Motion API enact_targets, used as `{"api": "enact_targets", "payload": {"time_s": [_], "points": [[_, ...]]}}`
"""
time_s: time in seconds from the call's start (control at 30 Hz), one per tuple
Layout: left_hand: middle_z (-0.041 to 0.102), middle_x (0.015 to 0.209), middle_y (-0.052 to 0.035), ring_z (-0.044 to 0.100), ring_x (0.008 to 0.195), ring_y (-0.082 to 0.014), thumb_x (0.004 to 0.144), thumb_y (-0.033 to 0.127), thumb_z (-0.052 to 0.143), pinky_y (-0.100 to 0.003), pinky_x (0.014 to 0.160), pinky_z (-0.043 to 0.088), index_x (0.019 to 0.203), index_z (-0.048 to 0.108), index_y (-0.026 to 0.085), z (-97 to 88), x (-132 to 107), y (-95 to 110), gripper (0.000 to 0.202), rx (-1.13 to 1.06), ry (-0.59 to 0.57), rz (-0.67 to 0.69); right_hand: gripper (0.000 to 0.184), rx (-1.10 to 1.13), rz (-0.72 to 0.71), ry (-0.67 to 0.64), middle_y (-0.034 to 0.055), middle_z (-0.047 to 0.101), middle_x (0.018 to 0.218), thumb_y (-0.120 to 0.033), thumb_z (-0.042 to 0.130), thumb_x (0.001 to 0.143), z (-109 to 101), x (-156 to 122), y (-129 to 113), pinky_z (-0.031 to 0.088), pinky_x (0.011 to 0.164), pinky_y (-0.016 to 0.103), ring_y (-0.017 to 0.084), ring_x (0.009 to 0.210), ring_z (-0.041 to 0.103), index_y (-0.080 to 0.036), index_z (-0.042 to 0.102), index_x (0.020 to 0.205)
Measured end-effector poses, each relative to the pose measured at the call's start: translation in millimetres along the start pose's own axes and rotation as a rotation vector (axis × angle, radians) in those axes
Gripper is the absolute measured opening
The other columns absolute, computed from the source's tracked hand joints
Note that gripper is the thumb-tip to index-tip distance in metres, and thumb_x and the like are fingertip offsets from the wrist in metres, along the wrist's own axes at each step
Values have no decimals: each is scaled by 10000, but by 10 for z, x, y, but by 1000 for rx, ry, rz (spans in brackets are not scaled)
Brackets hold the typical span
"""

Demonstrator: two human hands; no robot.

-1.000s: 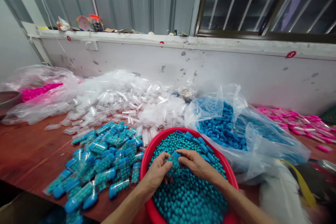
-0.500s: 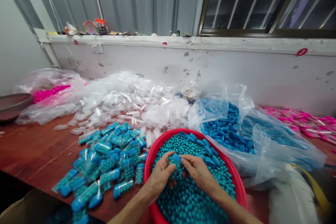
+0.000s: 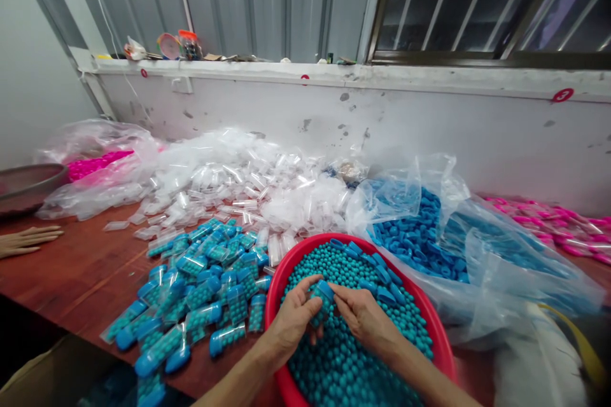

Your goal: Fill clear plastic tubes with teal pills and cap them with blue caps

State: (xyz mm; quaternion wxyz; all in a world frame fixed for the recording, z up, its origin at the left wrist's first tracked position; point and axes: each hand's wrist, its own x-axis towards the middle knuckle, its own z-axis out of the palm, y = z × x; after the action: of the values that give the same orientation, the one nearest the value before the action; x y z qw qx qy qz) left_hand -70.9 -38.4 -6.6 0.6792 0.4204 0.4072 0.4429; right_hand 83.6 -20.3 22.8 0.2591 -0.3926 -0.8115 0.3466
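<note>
A small clear bottle (image 3: 318,309) of teal beads, topped with a blue cap (image 3: 325,290), is in my left hand (image 3: 296,313), whose fingers wrap round it. At the cap's right edge, the closed fingertips of my right hand (image 3: 363,318) touch it; part of their grip is hidden. Both hands are over a red basin (image 3: 442,337) full of teal beads (image 3: 334,369). Loose blue caps (image 3: 384,286) lie on the beads at the far right inside the basin. Left of the basin lies a pile of capped, bead-filled bottles (image 3: 205,296).
Clear empty bottles (image 3: 224,172) are heaped at the back. A plastic bag of blue caps (image 3: 415,226) stands behind the basin, with pink items (image 3: 554,226) to its right. At far left, another person's hand (image 3: 28,241) rests on the red table (image 3: 90,261) below a brown basin (image 3: 31,191).
Another person's hand has appeared at the left edge. The view has shifted slightly. My hands remain at the same bottle over the red basin, the right fingertips still at its cap.
</note>
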Motion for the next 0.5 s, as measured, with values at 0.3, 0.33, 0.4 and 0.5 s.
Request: {"api": "enact_targets", "payload": {"time_s": [0.3,0.33,0.4,0.5], "points": [[475,549,74,401,311,-42,741,335,501,-133,276,244,1085,418,155,35,-13,6,397,157,100,43,284,-29,-130,-69,-23,520,646,-249,301,907,5,2,50,352,550,201,104,574,475,-175,554,800],[461,543,81,385,307,-36,748,318,490,-132,276,239,1063,427,162,38,-17,12,358,168,124,48,269,-56,-158,-67,-13,535,673,-239,305,904,16,8,50,360,571,207,109,598,488,-175,554,825],[445,537,86,382,317,-35,757,306,477,-130,283,247,1044,430,171,37,-26,26,320,176,153,55,256,-100,-176,-57,3,550,706,-226,315,896,26,31,49,373,601,223,119,628,499,-175,564,868],[453,532,84,435,352,-56,770,340,473,-133,305,290,1066,397,177,26,-34,40,347,147,128,65,244,-54,-88,-13,5,530,679,-252,382,867,-9,86,62,387,596,239,127,634,492,-176,612,837]]}}
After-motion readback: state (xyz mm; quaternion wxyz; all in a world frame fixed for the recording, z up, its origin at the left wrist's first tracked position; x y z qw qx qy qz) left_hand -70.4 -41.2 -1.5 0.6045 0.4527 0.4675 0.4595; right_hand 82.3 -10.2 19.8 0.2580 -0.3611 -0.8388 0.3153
